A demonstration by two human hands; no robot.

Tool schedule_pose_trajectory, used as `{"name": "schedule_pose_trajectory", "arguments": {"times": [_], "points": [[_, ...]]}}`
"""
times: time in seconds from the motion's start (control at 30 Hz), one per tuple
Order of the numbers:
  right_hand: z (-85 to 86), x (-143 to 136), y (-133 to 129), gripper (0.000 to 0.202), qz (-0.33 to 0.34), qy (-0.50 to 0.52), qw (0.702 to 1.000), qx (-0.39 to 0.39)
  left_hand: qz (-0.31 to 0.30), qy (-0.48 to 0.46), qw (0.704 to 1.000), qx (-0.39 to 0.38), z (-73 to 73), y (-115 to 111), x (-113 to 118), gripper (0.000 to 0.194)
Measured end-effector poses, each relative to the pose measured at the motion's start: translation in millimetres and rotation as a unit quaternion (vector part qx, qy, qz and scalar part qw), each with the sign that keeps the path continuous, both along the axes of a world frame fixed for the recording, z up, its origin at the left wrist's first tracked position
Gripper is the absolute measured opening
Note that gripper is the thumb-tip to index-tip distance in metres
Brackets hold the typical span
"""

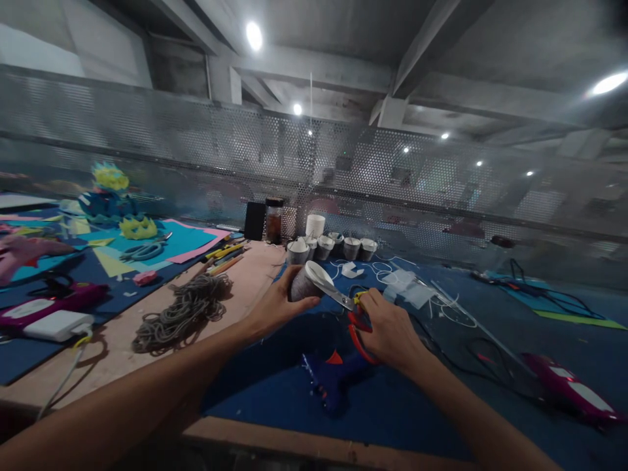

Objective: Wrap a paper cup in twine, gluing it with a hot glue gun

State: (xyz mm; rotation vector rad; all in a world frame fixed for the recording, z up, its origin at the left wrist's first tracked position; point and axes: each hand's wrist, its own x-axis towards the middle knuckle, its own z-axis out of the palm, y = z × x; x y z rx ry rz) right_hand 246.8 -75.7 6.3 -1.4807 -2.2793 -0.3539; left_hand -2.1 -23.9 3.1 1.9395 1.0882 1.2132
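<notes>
My left hand [277, 301] is closed round a small white paper cup [303, 285] whose side looks wrapped in grey cord. The cup is tilted, its open mouth turned to the right. In my right hand [387, 324] are scissors [346, 301] with red and yellow handles, and their blades reach to the cup's rim. Whether the blades touch the paper I cannot tell. Below the hands, a dark blue glue gun [338, 379] lies on the blue mat [265, 399]. A tangled bundle of grey cord [184, 313] rests left of my left hand.
Several cord-wrapped cups [324, 248] stand at the back beside a stack of white cups [314, 226] and a jar [275, 221]. A magenta device [572, 387] with cables is at right. Coloured paper [184, 241] and grey-blue scissors [142, 251] lie left.
</notes>
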Motion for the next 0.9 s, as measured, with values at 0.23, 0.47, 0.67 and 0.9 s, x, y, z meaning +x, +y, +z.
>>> {"name": "schedule_pose_trajectory", "arguments": {"times": [0.23, 0.47, 0.67, 0.9], "points": [[-0.9, -3.5, -3.3, 0.014, -0.021, -0.014, 1.0, -0.016, 0.035, 0.015, 0.998, 0.039, 3.7, -3.1, 2.8, 0.069], [-3.7, -6.1, -5.5, 0.01, -0.023, -0.021, 0.999, -0.005, 0.048, 0.006, 0.998, 0.041, 4.8, -5.5, 3.7, 0.066], [-6.4, -5.5, -4.9, 0.008, -0.023, -0.024, 0.999, -0.005, 0.044, -0.004, 0.998, 0.048, 4.1, -6.1, 4.3, 0.068], [0.0, -4.0, -3.8, 0.023, -0.041, -0.036, 0.998, 0.029, 0.033, -0.003, 0.998, 0.051, 3.9, -3.3, 3.0, 0.071]]}}
